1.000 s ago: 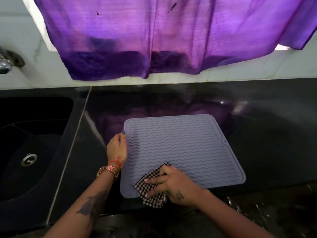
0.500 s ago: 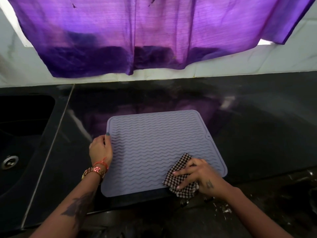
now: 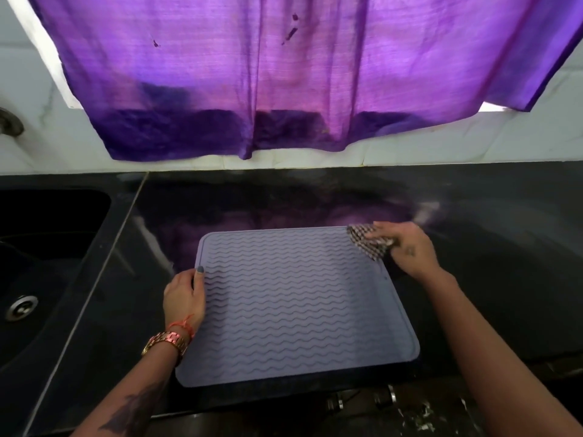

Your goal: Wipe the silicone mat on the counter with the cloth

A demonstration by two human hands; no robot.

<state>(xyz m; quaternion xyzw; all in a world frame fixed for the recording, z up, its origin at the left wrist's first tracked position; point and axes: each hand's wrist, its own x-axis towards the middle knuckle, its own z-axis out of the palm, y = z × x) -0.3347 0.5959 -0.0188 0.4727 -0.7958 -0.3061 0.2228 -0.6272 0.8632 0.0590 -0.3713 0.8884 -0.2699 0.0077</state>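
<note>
A lavender silicone mat (image 3: 293, 307) with a wavy ribbed surface lies flat on the glossy black counter (image 3: 489, 263), its near edge close to the counter's front lip. The left hand (image 3: 184, 299) rests on the mat's edge at about 9 o'clock, fingers curled loosely with the thumb lying along the raised rim, pinning it down; it grips nothing. A rose-gold watch (image 3: 167, 340) and an orange thread sit on that wrist, and a dark tattoo marks the forearm.

The right hand (image 3: 405, 247) is at the mat's 1 o'clock corner, fingers closed around a black-and-white checked cloth (image 3: 366, 242), which is bunched and pressed onto the corner of the mat; the hand and cloth are slightly blurred. Part of the hand lies beyond the mat over the bare counter.

At 9 o'clock from the mat, well apart, a dark sink (image 3: 47, 263) is set into the counter, its metal drain (image 3: 22, 307) visible. At 12 o'clock, a purple curtain (image 3: 284, 74) hangs over the white tiled wall.
</note>
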